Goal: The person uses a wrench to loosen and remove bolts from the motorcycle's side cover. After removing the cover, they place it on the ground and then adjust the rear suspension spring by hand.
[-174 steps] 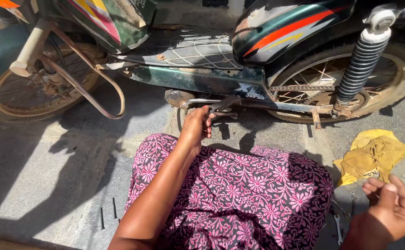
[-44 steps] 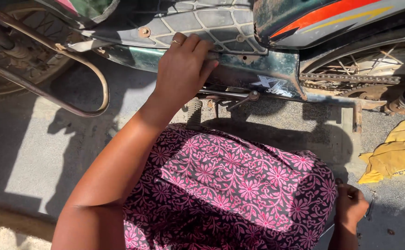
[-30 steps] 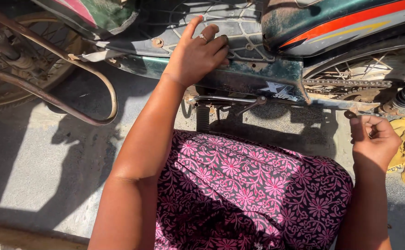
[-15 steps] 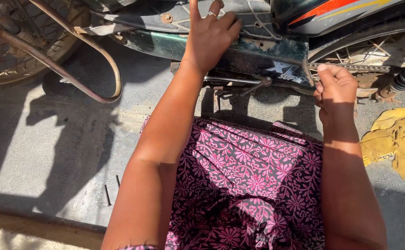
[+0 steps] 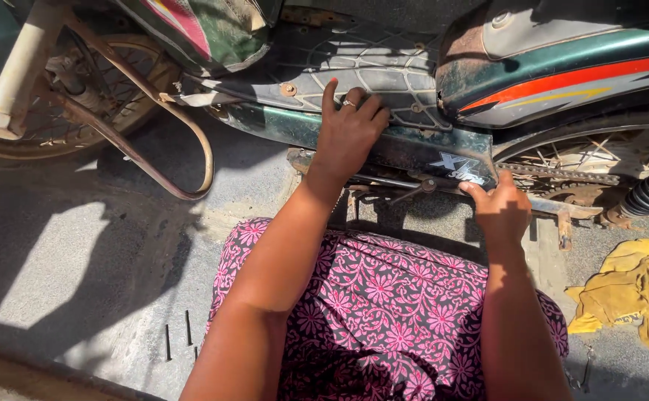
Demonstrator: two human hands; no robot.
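The left hand (image 5: 348,134) lay flat with fingers spread on the footboard (image 5: 384,74) of the scooter (image 5: 532,67), grasping nothing. The right hand (image 5: 501,209) reached under the green side panel (image 5: 421,152), fingers curled near a thin metal rod (image 5: 406,183) — whether it gripped anything could not be told. A yellow rag (image 5: 636,286) lay on the ground (image 5: 64,275) to the right — well apart from both hands.

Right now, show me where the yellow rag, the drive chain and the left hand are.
yellow rag (image 5: 636,286), head view, middle of the crumpled cloth.
drive chain (image 5: 562,177), head view, upper run beside the rear wheel.
left hand (image 5: 348,135), head view, back of the hand on the footboard.
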